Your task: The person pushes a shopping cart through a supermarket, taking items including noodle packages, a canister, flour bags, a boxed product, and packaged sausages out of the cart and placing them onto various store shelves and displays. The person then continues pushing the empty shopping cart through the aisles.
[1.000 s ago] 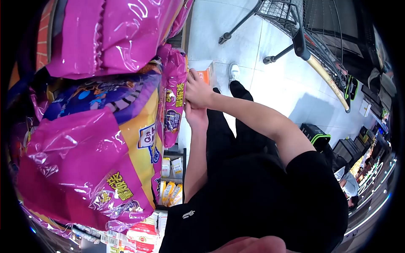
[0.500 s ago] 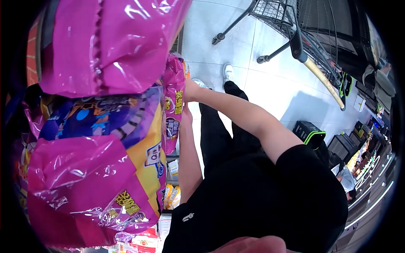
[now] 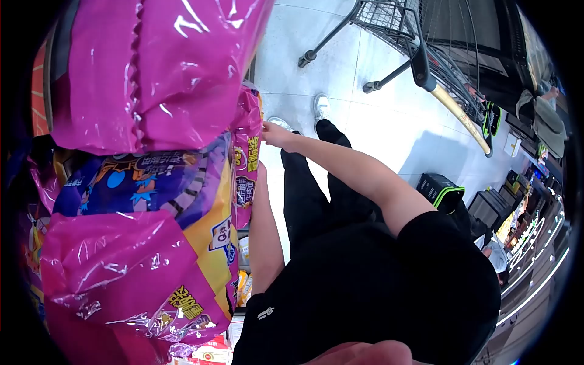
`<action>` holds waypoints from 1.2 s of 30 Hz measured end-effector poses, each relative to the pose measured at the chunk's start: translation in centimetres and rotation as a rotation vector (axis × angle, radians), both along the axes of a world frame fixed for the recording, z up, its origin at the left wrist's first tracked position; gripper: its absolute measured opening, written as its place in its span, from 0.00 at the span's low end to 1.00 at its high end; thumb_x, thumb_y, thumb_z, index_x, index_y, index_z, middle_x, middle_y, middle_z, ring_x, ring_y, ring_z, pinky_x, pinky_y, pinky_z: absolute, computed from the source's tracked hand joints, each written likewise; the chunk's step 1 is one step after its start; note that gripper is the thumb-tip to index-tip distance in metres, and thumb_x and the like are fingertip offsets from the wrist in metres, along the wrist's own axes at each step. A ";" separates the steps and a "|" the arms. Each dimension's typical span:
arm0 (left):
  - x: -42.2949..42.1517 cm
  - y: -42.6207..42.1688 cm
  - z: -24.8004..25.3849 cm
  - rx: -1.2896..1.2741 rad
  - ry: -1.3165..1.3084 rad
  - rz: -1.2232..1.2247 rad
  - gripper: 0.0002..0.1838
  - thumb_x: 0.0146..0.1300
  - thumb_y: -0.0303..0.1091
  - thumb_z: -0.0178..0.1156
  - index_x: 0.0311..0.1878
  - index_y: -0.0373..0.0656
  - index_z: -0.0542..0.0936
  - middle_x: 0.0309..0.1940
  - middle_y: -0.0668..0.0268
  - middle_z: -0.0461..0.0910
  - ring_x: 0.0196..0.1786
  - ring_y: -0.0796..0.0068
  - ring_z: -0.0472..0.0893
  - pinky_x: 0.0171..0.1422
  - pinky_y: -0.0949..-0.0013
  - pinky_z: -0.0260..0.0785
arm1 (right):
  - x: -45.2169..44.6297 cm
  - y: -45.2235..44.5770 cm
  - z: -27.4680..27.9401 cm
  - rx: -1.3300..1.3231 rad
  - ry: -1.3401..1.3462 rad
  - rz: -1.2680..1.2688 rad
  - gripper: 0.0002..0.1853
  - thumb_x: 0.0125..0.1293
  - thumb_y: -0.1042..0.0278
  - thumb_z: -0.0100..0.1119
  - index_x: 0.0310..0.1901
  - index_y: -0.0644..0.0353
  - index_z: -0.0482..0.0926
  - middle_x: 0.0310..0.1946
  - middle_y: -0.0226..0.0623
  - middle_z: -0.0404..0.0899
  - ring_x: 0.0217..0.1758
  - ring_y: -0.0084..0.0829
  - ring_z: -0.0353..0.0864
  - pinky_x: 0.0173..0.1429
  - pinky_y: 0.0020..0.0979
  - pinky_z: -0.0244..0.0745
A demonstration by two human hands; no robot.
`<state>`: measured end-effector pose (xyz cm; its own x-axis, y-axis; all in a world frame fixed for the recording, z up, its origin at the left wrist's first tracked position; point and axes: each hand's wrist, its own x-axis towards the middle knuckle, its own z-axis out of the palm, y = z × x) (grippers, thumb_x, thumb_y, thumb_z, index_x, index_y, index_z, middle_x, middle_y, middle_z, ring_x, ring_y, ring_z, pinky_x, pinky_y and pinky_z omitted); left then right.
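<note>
A small magenta noodle pack [image 3: 246, 155] with yellow lettering stands on edge beside a pile of larger packs. Its right edge meets the fingers of my right hand [image 3: 277, 135], which look closed on it; the fingertips are partly hidden. My left forearm rises along the lower side of the same pack, and my left hand is out of sight behind it. Close by on the left lie a big shiny magenta bag [image 3: 164, 73], a purple and blue pack [image 3: 152, 176] with cartoon figures, and another magenta bag [image 3: 121, 261].
A wire shopping cart [image 3: 401, 24] with a pale handle stands on the light tiled floor [image 3: 359, 134] ahead. A black basket with green trim [image 3: 441, 188] is to the right. Lower shelves with yellow packs [image 3: 244, 286] show below the pile. A person's sleeve appears at far right.
My right hand has drawn slightly back from the pack's edge, so more of its fingers show. The view has shifted a little, and the small noodle pack sits slightly lower and further left.
</note>
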<state>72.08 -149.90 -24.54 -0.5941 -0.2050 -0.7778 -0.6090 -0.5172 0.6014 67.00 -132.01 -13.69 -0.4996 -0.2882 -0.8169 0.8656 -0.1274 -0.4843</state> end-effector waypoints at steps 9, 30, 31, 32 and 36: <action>-0.6 4.8 9.5 -0.042 -0.054 0.005 0.28 0.78 0.41 0.45 0.75 0.39 0.57 0.76 0.60 0.56 0.77 0.64 0.61 0.79 0.63 0.57 | -1.4 -4.4 -6.9 -0.176 0.153 -0.205 0.23 0.73 0.60 0.56 0.65 0.61 0.70 0.54 0.44 0.80 0.60 0.34 0.75 0.65 0.34 0.68; 2.1 18.3 20.0 -0.151 0.472 -0.810 0.13 0.75 0.32 0.47 0.56 0.36 0.75 0.48 0.61 0.81 0.52 0.71 0.80 0.55 0.69 0.70 | 24.0 32.9 -2.3 0.983 0.198 0.305 0.23 0.66 0.52 0.56 0.54 0.62 0.79 0.52 0.50 0.81 0.56 0.51 0.79 0.63 0.40 0.75; 1.4 20.2 21.8 -0.141 0.510 -0.834 0.13 0.75 0.32 0.47 0.56 0.36 0.75 0.48 0.61 0.81 0.52 0.71 0.80 0.55 0.69 0.70 | 28.3 36.3 -2.0 0.873 0.076 0.011 0.21 0.67 0.52 0.55 0.52 0.60 0.78 0.48 0.46 0.82 0.52 0.43 0.81 0.58 0.41 0.76; 0.6 22.1 23.7 -0.203 0.651 -0.855 0.11 0.75 0.30 0.47 0.52 0.36 0.76 0.46 0.62 0.81 0.50 0.71 0.80 0.55 0.69 0.70 | 31.8 39.0 -1.5 0.742 -0.034 -0.281 0.18 0.68 0.53 0.54 0.51 0.58 0.77 0.45 0.41 0.82 0.47 0.36 0.82 0.54 0.41 0.78; -2.0 29.9 32.1 -0.316 1.081 -0.880 0.07 0.71 0.24 0.51 0.40 0.37 0.79 0.36 0.62 0.82 0.43 0.70 0.81 0.52 0.68 0.72 | 40.5 46.8 9.8 0.758 -0.274 -0.810 0.21 0.71 0.55 0.48 0.60 0.57 0.71 0.43 0.38 0.82 0.44 0.31 0.81 0.49 0.41 0.72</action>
